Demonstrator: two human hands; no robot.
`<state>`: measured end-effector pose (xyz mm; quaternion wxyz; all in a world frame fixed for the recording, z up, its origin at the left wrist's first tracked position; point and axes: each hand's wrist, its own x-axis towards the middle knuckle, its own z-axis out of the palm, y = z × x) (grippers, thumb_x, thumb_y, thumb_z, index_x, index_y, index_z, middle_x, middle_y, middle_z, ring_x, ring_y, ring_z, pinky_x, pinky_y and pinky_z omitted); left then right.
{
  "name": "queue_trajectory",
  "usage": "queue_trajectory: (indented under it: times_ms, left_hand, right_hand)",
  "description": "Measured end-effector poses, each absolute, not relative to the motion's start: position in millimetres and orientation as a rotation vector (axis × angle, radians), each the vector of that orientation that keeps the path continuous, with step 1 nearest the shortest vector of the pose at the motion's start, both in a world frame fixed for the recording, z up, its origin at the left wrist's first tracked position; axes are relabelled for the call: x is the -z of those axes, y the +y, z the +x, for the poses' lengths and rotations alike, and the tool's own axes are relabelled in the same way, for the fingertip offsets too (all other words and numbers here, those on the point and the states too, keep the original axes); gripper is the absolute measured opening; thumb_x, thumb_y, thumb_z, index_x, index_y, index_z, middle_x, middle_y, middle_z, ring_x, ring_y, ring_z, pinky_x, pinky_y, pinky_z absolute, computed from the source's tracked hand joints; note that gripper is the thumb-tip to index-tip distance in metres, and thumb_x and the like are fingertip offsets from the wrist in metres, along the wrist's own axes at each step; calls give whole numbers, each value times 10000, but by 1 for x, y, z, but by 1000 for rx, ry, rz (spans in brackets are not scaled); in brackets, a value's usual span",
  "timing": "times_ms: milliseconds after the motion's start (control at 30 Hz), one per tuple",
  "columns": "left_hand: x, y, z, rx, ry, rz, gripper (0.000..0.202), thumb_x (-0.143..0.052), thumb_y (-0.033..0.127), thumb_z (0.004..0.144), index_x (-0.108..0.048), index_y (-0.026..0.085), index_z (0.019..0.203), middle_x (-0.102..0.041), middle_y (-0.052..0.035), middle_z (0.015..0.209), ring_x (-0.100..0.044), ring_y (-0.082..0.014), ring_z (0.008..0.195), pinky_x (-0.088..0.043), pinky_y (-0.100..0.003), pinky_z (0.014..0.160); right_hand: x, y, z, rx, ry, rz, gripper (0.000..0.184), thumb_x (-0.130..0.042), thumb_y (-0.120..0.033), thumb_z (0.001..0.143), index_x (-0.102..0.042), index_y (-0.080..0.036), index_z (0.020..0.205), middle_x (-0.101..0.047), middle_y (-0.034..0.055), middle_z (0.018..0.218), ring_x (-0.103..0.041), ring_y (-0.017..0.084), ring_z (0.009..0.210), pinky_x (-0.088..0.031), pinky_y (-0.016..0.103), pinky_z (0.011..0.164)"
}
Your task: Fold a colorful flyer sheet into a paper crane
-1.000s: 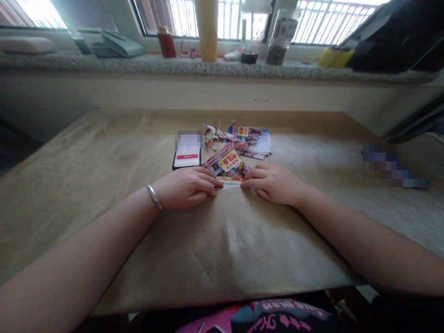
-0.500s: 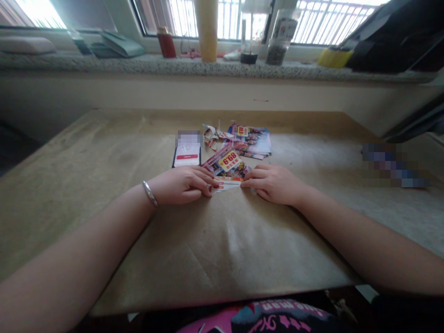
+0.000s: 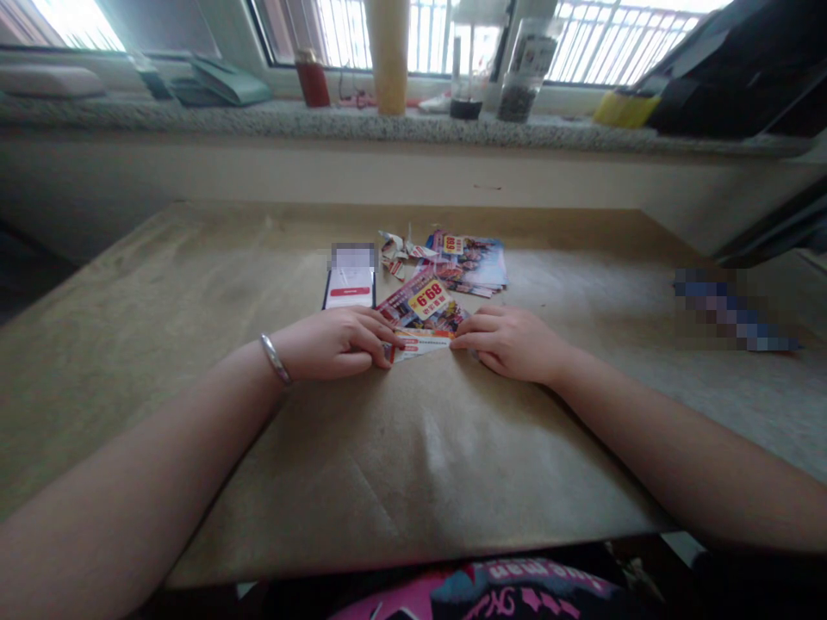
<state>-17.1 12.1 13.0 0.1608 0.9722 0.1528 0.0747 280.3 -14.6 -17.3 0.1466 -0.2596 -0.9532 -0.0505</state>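
Fingers (image 3: 378,344) of my left hand (image 3: 336,343) are together, pinched on the left end of the flyer (image 3: 419,343). Fingers (image 3: 462,342) of my right hand (image 3: 513,344) are together, clamped on its right end. The flyer lies low on the tabletop (image 3: 194,284) between both hands, with a white strip along the near edge and a yellow price tag (image 3: 427,299) on the far part. Both wrists rest on the tabletop. There is a bracelet (image 3: 275,360) on the left wrist. The phone (image 3: 350,288) is just beyond the left hand, screen lit; cannot tell whether it touches the flyer. Scraps (image 3: 452,257) are piled beyond the flyer, near the phone. The sill (image 3: 194,120) well beyond carries a red cup (image 3: 313,82), a yellow tube (image 3: 388,52) and a jar (image 3: 517,86).
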Motion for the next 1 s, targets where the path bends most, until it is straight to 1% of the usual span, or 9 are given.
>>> queue_trajectory:
  times_ms: [167,267,333,433,567,733,833,1000]
  left_hand:
    - [-14,11,-17,-224,437,2753,296,-449,124,813,-725,232,822,-687,-8,1122,-565,-184,1120,-418,-359,1035]
    - [-13,9,-14,-238,454,2746,274,-449,117,801,-704,217,805,-691,-20,1073,-581,-176,1059,-430,-346,1011]
    - [-11,7,-11,-245,513,2768,261,-454,118,792,-693,206,846,-683,-36,1037,-581,-181,1025,-445,-344,979]
    - [-7,5,-8,-267,602,2839,302,-471,155,820,-686,219,1021,-659,-66,1052,-567,-204,1018,-463,-356,926]
    - [-3,6,-9,-276,534,2822,307,-473,148,840,-706,245,1015,-658,-51,1046,-568,-188,998,-451,-338,939]
    - [-2,11,-12,-297,499,2733,317,-475,131,825,-718,247,993,-659,-44,1079,-566,-187,1035,-443,-335,967]
    - [-3,12,-14,-302,483,2702,306,-475,130,824,-724,239,966,-659,-45,1084,-568,-188,1043,-442,-338,973]
    - [-2,11,-14,-309,490,2666,272,-480,141,833,-721,223,928,-661,-48,1083,-571,-183,1041,-438,-336,977]
  right_hand:
    - [19,-15,280,176,-2773,-793,261,-473,-140,834,-678,-189,987,-677,74,965,-556,193,863,-437,304,729]
    - [20,-15,278,160,-2782,-801,293,-478,-155,837,-663,-209,1057,-656,75,1011,-539,198,887,-431,313,746]
    - [21,-15,276,131,-2777,-786,338,-471,-164,848,-640,-237,1131,-637,72,1058,-527,200,916,-428,323,772]
    - [20,-15,274,104,-2791,-779,369,-477,-163,843,-625,-253,1169,-614,72,1101,-514,208,957,-425,342,810]
    - [19,-14,274,110,-2800,-787,379,-480,-128,818,-641,-250,1139,-615,70,1099,-521,205,955,-426,330,802]
    - [18,-13,279,116,-2775,-760,405,-467,-71,790,-663,-260,1090,-656,43,1059,-545,184,916,-426,304,767]
    - [17,-13,284,134,-2773,-791,400,-465,-66,788,-682,-263,1061,-680,29,1051,-569,178,871,-429,301,739]
    - [14,-11,293,138,-2747,-847,355,-475,-69,778,-721,-247,963,-713,25,989,-598,175,847,-442,293,740]
